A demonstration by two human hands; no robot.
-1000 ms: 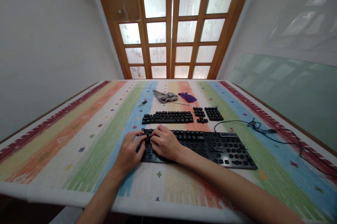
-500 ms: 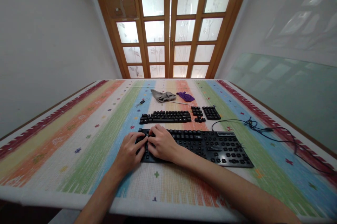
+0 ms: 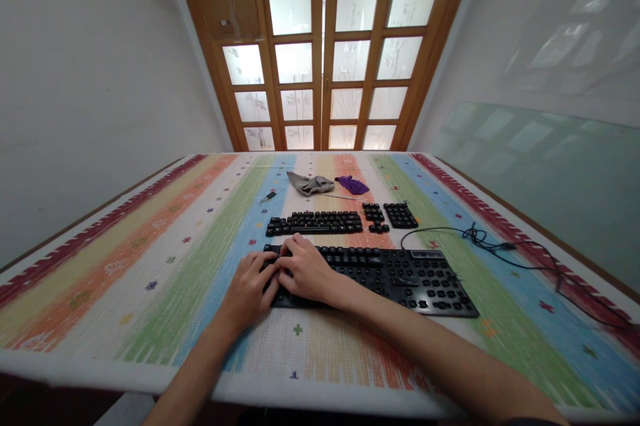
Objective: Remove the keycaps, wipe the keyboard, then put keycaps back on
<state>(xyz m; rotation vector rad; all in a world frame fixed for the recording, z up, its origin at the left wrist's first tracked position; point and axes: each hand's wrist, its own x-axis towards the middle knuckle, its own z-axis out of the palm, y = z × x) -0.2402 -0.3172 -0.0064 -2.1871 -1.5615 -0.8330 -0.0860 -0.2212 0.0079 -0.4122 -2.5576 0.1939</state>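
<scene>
A black keyboard (image 3: 425,289) lies near me, its top row still capped and many bare key switches showing to the right. My left hand (image 3: 251,286) is over its left end, fingers bent and closed together at the keys. Against those fingertips rests my right hand (image 3: 305,271), curled over the same end with thumb and fingers drawn in. Whatever small thing the fingertips grip is hidden. Just behind the keyboard, loose black keycaps (image 3: 320,221) are laid out in their keyboard order, with smaller groups of navigation keycaps (image 3: 374,213) and number-pad keycaps (image 3: 400,215) to the right.
A grey cloth (image 3: 310,184) and a purple cloth (image 3: 353,184) lie farther back, with a thin rod (image 3: 340,197) before them. A small black-handled tool (image 3: 270,196) is at left. The keyboard's cable (image 3: 505,246) trails right across the striped tablecloth (image 3: 165,266).
My hands have drawn slightly closer together over the keyboard's left end, their fingertips now meeting. The view has shifted a little; the laid-out keycaps and cloths stay in place.
</scene>
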